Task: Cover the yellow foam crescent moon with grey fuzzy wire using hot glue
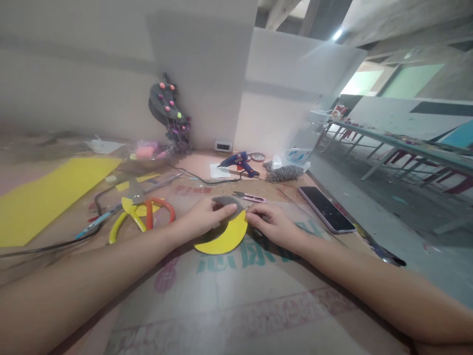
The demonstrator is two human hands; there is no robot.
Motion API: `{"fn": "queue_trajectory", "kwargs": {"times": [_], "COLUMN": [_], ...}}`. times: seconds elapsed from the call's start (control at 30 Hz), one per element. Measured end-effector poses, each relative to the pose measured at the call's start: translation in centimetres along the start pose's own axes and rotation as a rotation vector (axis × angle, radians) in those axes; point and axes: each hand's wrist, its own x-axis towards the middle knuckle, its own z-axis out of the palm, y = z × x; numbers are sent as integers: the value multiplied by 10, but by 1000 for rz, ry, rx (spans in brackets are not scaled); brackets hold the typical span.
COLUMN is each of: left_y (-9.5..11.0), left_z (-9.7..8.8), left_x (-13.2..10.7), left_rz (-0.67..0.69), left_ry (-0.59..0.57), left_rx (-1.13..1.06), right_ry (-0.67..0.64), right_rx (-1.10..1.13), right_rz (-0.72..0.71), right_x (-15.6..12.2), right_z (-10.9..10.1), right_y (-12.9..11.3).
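A yellow crescent-shaped foam piece [226,237] lies on the cardboard-covered table [236,296], with a grey crescent piece [226,201] lying over its upper edge. My left hand [201,217] rests flat on the grey piece, fingers stretched out and pressing it down. My right hand [271,224] is at the right tip of the crescent, fingers curled and pinched at the edge where the two pieces meet. What the fingers grip there is too small to make out.
Scissors with orange and yellow handles [148,214] lie at the left, by a yellow foam sheet [48,195]. Small pink snips [251,197], a blue glue gun [238,162] with its cord, a phone [325,209] and a grey mesh bundle [284,172] lie beyond.
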Motion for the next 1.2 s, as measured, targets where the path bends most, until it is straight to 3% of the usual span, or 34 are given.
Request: {"fn": "queue_trajectory", "kwargs": {"times": [0.4, 0.6, 1.07, 1.2], "left_y": [-6, -2, 4, 5], "left_z": [-2, -1, -2, -3], "left_x": [2, 2, -1, -2], "left_rz": [2, 69, 57, 45], "left_ry": [-33, -15, 17, 22], "left_rx": [43, 93, 85, 79], "right_ry": [-29, -23, -28, 127], "right_rx": [1, -45, -25, -69], "right_rz": [-22, -33, -16, 22], "right_x": [0, 1, 1, -1], "right_z": [0, 0, 1, -1], "right_y": [-1, -1, -1, -3]}}
